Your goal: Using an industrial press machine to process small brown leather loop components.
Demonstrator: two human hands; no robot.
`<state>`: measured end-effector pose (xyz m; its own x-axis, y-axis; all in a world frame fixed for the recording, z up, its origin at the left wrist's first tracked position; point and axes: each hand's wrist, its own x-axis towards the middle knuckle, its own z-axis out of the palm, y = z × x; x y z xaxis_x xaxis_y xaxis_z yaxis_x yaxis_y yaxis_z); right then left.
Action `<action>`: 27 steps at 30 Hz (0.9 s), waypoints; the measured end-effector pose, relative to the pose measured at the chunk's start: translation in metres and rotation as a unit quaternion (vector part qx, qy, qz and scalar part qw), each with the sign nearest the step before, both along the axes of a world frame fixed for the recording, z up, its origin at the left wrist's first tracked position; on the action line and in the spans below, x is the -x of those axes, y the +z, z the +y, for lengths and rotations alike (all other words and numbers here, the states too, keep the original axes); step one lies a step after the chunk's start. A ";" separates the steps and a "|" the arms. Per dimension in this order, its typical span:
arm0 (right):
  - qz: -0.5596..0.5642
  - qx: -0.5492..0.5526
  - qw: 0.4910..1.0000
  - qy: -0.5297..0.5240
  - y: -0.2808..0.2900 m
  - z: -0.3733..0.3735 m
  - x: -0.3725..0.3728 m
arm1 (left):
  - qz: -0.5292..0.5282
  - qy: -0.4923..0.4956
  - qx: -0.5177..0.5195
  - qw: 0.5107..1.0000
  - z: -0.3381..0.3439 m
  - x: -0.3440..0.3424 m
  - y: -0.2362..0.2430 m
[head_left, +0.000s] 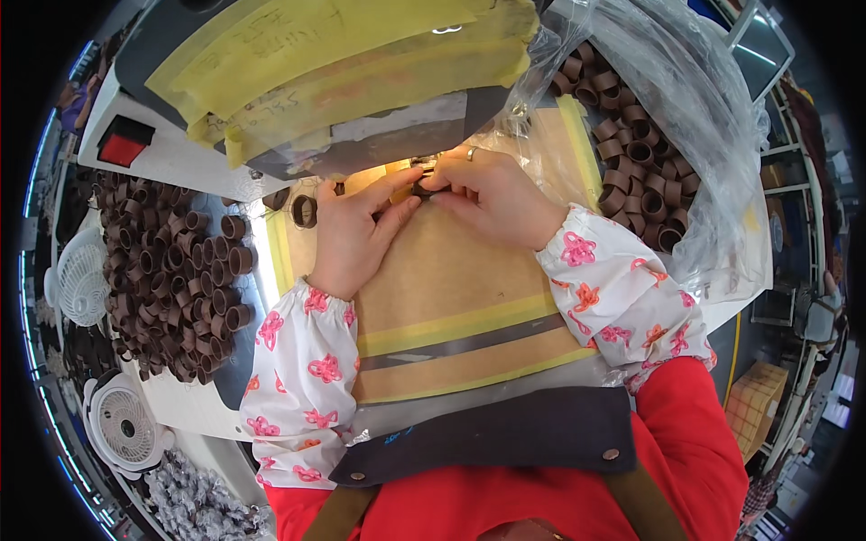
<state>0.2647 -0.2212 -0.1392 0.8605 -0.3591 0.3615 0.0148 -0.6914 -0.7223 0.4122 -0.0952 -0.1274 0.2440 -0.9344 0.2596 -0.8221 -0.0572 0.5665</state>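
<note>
At a lit machine [325, 126] covered with yellow tape, both my hands meet under the head. My left hand [365, 230] has its index finger stretched to the small dark piece [422, 187] at the work point, thumb beside it. My right hand [487, 203], a ring on one finger, pinches at the same piece, which my fingers mostly hide; it looks like a brown ring. A few loose brown rings [303, 209] lie just left of my left hand on the taped tan work surface [451, 298].
Brown rings heap on the left [171, 270] and right [649, 171], the right heap beside clear plastic sheeting [722, 180]. Two white fans [126, 424] stand at far left, a cardboard box [753, 410] at lower right. A person [77, 99] appears at the far left edge.
</note>
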 end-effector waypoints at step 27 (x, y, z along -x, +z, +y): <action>-0.039 0.080 0.990 -0.112 -0.001 -0.005 -0.014 | 0.026 0.124 -0.037 0.991 -0.024 -0.006 -0.025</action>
<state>0.2782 -0.2266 -0.1404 0.7332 -0.4705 0.4909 -0.1002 -0.7889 -0.6063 0.4185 -0.1192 -0.1525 0.4807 -0.8595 0.1737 -0.7467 -0.2974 0.5949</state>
